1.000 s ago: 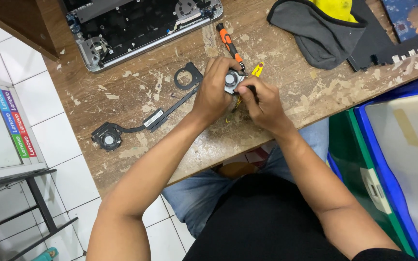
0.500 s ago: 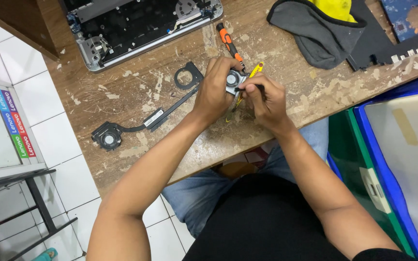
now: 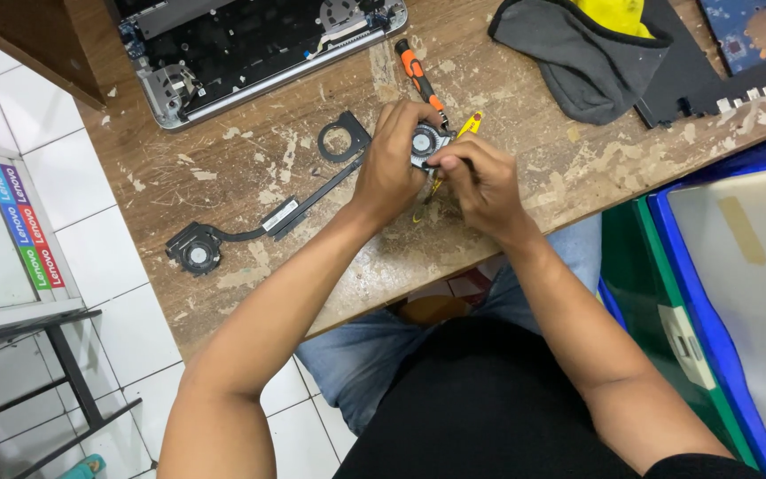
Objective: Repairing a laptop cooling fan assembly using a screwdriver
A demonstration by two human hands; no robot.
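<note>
Fan (image 3: 425, 142) sits above the counter (image 3: 250, 160), pinched in the left hand (image 3: 392, 164); the right hand (image 3: 480, 182) pinches a yellow-handled tool (image 3: 470, 122) against it. Best to brace the fan firmly and work the tip gently.

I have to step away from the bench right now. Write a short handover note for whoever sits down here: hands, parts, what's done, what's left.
Left hand: grips the small round fan at the bench edge.
Right hand: works on the fan with a yellow-handled tool.
Nearby: orange screwdriver behind the hands; heat pipe with a second fan and a black ring bracket to the left; opened laptop base at the back.
Done: the cooling parts lie out of the laptop.
Left: the held fan is still being worked.
</note>
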